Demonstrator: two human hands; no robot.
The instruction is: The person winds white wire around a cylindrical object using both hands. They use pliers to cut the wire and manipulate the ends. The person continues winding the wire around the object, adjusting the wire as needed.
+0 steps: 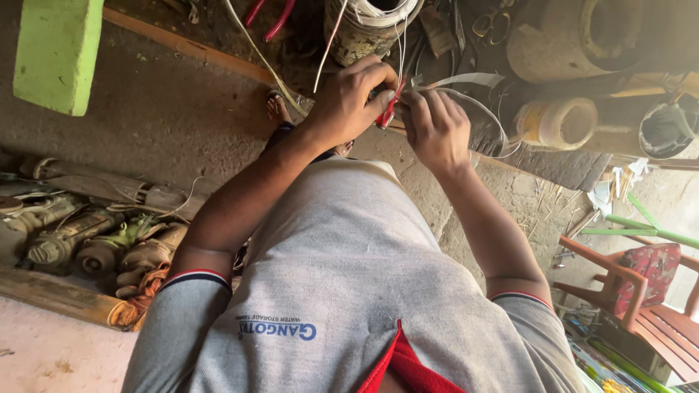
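From my feed, the left hand (pixel 353 102) has its fingers curled tight around the red handles of a small hand tool (pixel 387 109), thumb and forefinger pressed together on it. Only a short stretch of the red grips shows between the two hands; I cannot make out the tool's head. The right hand (pixel 435 129) sits just beside the left one, touching it, knuckles toward me and fingers folded inward; it seems to pinch a thin white wire (pixel 466 98), though the fingertips themselves are hidden, so I cannot tell exactly how it grips.

That wire loops out to the right of the right hand in a pale arc and curves back under it. More white strands (pixel 329 44) run up from the hands to a grimy cylindrical coil (pixel 368 29) standing right above them at the top edge.

Right of the hands lies a yellowish roll of tape (pixel 557 124) on its side, with a large rusty pipe fitting (pixel 575 36) above it and a dark can (pixel 666 129) further right. A red-handled pair of pliers (pixel 268 18) lies at the top, left of the coil. Far left I see a green block (pixel 57 51), and below it a heap of worn motor parts (pixel 95 244) on the dusty floor. A red wooden chair (pixel 644 306) stands at lower right.
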